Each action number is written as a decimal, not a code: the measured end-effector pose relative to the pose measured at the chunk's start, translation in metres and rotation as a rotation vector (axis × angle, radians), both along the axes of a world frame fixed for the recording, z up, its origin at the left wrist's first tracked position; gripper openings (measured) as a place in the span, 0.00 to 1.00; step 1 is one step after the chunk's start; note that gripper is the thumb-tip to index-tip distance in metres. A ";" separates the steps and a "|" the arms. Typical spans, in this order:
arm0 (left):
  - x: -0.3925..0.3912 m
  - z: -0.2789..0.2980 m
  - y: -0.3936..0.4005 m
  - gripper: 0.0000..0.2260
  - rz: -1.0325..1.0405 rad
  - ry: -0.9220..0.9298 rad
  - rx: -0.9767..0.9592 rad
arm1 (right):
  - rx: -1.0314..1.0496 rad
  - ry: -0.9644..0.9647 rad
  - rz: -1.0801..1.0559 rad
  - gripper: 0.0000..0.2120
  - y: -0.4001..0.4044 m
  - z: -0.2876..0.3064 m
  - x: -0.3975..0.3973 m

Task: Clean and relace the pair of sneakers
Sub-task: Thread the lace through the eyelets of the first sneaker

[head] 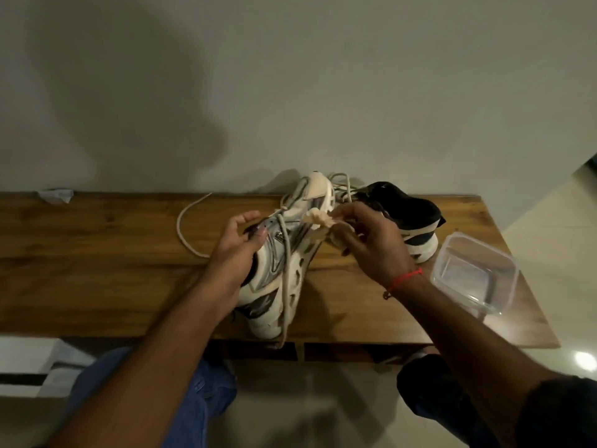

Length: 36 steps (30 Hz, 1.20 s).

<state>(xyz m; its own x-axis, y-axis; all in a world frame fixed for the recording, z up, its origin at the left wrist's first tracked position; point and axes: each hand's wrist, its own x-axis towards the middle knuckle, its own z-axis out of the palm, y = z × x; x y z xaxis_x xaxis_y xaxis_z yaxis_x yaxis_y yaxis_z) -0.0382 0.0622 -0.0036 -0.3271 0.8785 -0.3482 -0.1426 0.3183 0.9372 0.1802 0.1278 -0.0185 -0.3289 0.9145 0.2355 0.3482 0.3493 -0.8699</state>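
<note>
A cream and grey sneaker point(284, 257) lies tilted on its side in the middle of the wooden table point(97, 253). My left hand point(237, 250) grips it at the collar, thumb out over the tongue. My right hand point(371, 240) pinches a crumpled pale cloth point(319, 221) against the sneaker's side near the sole. A loose beige lace point(187, 227) trails from the shoe across the table to the left, and another length hangs down over the heel. The second sneaker point(410, 215), black with a white sole, lies behind my right hand.
A clear plastic container point(475, 273) sits near the table's right edge, by my right wrist. A crumpled grey scrap point(55, 195) lies at the back left against the wall. The table's front edge runs just above my knees.
</note>
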 end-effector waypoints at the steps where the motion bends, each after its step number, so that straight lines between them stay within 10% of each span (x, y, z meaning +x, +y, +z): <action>1: 0.006 -0.003 -0.005 0.15 -0.013 -0.051 0.002 | -0.005 0.006 0.026 0.11 -0.002 -0.001 -0.001; 9: 0.012 -0.010 0.008 0.14 -0.031 -0.254 -0.040 | 0.163 -0.073 -0.040 0.10 -0.009 -0.012 -0.006; 15: 0.016 -0.025 0.015 0.13 0.094 -0.336 -0.152 | -0.133 0.033 -0.074 0.10 -0.009 -0.013 -0.004; 25: 0.017 -0.026 0.017 0.11 0.078 -0.348 -0.104 | -0.097 -0.279 0.109 0.24 -0.020 0.001 -0.008; 30: 0.021 -0.026 0.018 0.11 0.078 -0.380 -0.099 | 0.110 -0.874 0.176 0.33 -0.035 -0.003 -0.009; 36: 0.022 -0.023 0.018 0.11 0.062 -0.359 -0.103 | -0.024 -0.869 0.265 0.14 -0.037 0.000 -0.017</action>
